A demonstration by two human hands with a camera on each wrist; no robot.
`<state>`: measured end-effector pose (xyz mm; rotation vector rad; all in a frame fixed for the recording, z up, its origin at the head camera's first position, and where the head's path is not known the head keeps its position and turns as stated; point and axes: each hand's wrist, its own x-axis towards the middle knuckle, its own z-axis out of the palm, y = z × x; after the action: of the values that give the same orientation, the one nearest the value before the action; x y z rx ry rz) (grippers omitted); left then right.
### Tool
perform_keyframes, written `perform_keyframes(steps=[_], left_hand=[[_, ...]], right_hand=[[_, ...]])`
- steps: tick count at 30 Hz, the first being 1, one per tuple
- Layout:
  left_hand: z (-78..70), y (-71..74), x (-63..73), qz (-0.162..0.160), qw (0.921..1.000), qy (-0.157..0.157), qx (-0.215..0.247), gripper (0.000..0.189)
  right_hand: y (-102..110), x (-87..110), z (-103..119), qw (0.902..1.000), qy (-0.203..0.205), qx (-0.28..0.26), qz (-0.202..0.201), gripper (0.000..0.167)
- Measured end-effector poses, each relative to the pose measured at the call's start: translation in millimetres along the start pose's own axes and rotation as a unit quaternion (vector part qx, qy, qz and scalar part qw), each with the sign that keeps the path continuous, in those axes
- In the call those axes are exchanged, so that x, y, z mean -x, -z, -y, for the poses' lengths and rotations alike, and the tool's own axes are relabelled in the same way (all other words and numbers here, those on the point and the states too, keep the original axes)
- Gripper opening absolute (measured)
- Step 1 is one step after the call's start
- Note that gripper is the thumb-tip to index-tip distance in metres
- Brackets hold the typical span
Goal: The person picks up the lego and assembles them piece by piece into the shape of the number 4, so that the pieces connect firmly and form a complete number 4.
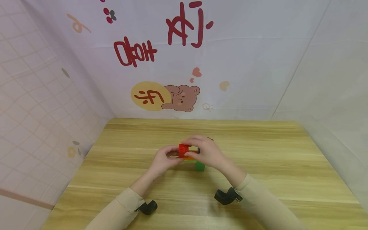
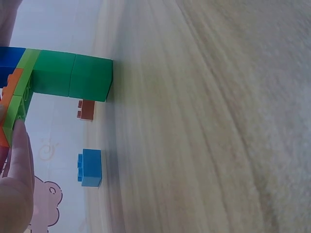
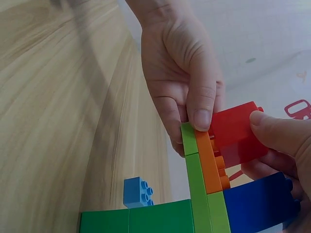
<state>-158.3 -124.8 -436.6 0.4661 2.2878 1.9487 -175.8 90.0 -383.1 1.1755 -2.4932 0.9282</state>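
A toy-brick build has two green bricks (image 2: 73,75) stacked as a leg, light green bricks (image 3: 199,179) across it, and an orange brick (image 3: 209,167) and a dark blue brick (image 3: 260,204) on top. A red brick (image 3: 238,124) sits at the orange brick's end, studs up. My right hand (image 1: 208,151) pinches this red brick, thumb on its near side. My left hand (image 1: 165,161) grips the overhanging end, its thumb against the orange brick and its fingers under the light green. Fingers partly hide the red brick.
Behind the build, a loose light blue brick (image 2: 91,167) and a small brown brick (image 2: 87,110) stand on the wooden table (image 1: 120,179). A white printed cloth (image 1: 244,64) hangs behind the table. Black wrist mounts (image 1: 227,195) sit at both sleeves.
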Motion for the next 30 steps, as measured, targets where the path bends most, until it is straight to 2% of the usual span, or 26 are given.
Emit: perform_keyframes(steps=[6,15,24,30], left_hand=[[1.6,-0.6,0.4,0.0,0.9999,0.009,0.011,0.04],[2.4,-3.8,3.3,-0.022,0.9995,0.023,0.004,0.038],[0.8,-9.4,4.2,-0.052,0.9983,0.02,0.016,0.04],[1.3,-11.0,3.3,-0.055,0.998,0.016,0.028,0.042]], right_hand=[[-0.6,0.6,1.2,0.9999,0.01,0.007,-0.007,0.034],[-1.7,0.5,0.0,0.9993,0.031,0.019,-0.006,0.033],[0.0,2.0,-0.9,0.9997,0.014,0.017,0.004,0.032],[1.5,2.2,-1.1,0.9994,0.008,0.033,0.009,0.032]])
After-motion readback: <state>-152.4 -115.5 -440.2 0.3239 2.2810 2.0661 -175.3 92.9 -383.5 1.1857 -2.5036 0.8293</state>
